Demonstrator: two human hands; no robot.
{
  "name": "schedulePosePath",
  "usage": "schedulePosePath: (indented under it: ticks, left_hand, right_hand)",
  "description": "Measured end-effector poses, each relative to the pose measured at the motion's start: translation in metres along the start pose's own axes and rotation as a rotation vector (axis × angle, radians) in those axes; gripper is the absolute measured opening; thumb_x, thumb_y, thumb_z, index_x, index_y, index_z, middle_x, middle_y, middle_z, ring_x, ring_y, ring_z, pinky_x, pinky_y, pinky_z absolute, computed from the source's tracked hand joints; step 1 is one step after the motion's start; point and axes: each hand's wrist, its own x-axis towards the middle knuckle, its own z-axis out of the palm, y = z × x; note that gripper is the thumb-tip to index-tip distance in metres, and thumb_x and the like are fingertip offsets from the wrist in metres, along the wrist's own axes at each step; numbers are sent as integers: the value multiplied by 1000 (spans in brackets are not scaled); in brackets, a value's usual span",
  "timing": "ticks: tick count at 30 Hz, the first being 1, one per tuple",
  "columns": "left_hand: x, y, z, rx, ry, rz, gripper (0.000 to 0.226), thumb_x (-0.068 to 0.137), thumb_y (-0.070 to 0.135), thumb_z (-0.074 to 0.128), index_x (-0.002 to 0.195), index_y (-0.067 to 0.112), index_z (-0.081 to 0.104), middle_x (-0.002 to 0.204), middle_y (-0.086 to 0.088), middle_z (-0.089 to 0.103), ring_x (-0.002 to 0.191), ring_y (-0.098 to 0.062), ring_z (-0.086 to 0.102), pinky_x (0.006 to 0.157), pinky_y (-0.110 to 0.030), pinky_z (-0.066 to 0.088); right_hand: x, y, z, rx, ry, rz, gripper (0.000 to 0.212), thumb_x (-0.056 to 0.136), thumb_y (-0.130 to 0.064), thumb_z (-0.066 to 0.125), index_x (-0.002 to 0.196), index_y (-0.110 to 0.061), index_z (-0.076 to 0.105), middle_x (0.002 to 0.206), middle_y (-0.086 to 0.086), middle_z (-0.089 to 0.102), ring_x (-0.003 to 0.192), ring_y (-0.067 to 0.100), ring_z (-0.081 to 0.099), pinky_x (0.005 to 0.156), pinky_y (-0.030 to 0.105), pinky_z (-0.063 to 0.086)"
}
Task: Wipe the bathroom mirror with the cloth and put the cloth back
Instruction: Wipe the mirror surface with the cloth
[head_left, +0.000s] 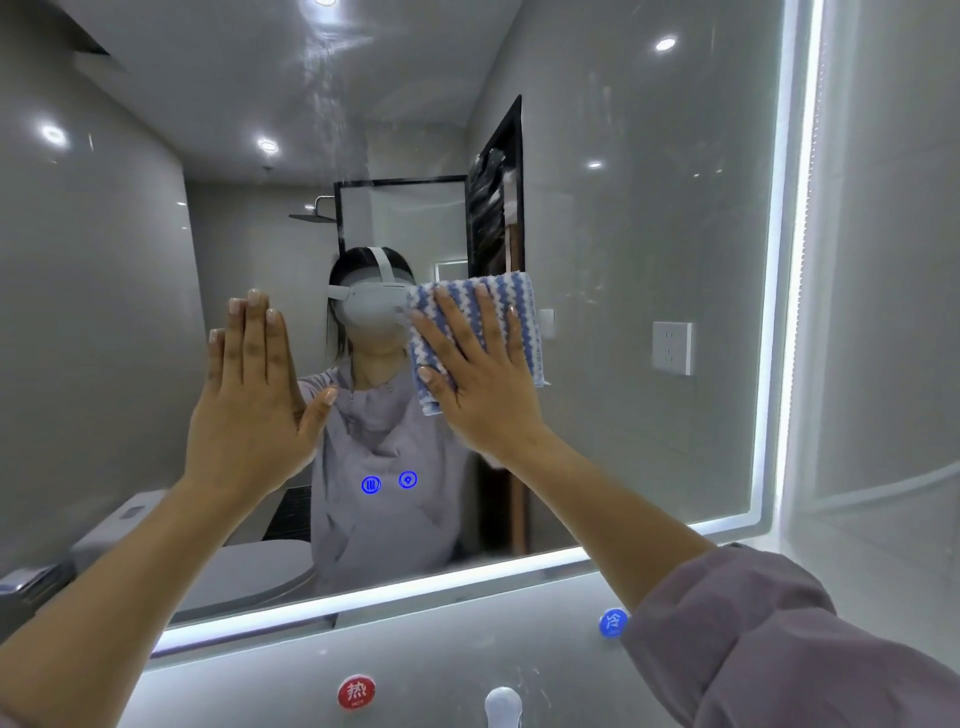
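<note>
The bathroom mirror (649, 218) fills most of the view, with a lit strip along its bottom and right edges. A folded blue-and-white striped cloth (511, 306) is pressed flat against the glass near the middle. My right hand (478, 374) lies spread on top of the cloth, palm to the mirror, fingers pointing up and left. My left hand (254, 384) rests flat on the bare glass to the left of the cloth, fingers straight and together, thumb out, holding nothing. Faint streaks show on the upper part of the glass.
Two blue touch icons (388, 482) glow on the mirror below my hands. On the wall under the mirror sit a red hot-water knob (356, 691), a blue cold-water knob (613, 622) and a white spout (503, 706). A tiled wall (883, 312) stands right of the mirror.
</note>
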Motion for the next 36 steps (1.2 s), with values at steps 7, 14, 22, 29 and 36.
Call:
schedulePosePath:
  ticks: [7, 14, 22, 29, 36]
  left_hand:
    - [0, 2, -2, 5, 0, -3, 87, 92, 54, 24, 149, -7, 1, 159, -23, -3, 148, -34, -3, 121, -36, -10]
    - [-1, 2, -4, 14, -24, -6, 86, 93, 54, 24, 148, -9, 2, 158, -23, -3, 148, -36, 0, 121, -37, -9]
    - [-1, 2, -4, 12, -57, -22, 86, 93, 56, 20, 149, -5, -2, 159, -21, -7, 149, -33, -5, 121, -38, -8]
    - [-1, 2, -4, 3, -74, -31, 86, 93, 57, 16, 149, -6, -2, 159, -21, -8, 149, -32, -8, 121, -41, -6]
    - [-2, 1, -3, -8, -97, -30, 85, 93, 57, 13, 149, -6, -1, 159, -22, -7, 149, -33, -7, 122, -46, 2]
  right_hand:
    - [-11, 47, -7, -14, 31, 50, 55, 101, -44, 23, 153, -24, 20, 161, 1, 12, 149, 31, 4, 121, 50, 4]
    - [-21, 93, -18, -63, 6, 174, 57, 100, -47, 18, 152, -26, 7, 161, 4, 5, 148, 35, 2, 120, 50, -1]
    - [-30, 129, -22, -41, -4, 465, 58, 99, -52, 10, 153, -32, -3, 163, 6, 1, 149, 31, -5, 120, 50, -5]
    - [-23, 106, -22, -50, 8, 555, 62, 97, -50, 5, 154, -26, 0, 163, 6, -4, 148, 31, -10, 114, 37, -24]
    - [5, 48, -11, -42, 56, 490, 62, 101, -43, 19, 155, -17, 5, 162, 10, -7, 148, 35, -9, 115, 44, -19]
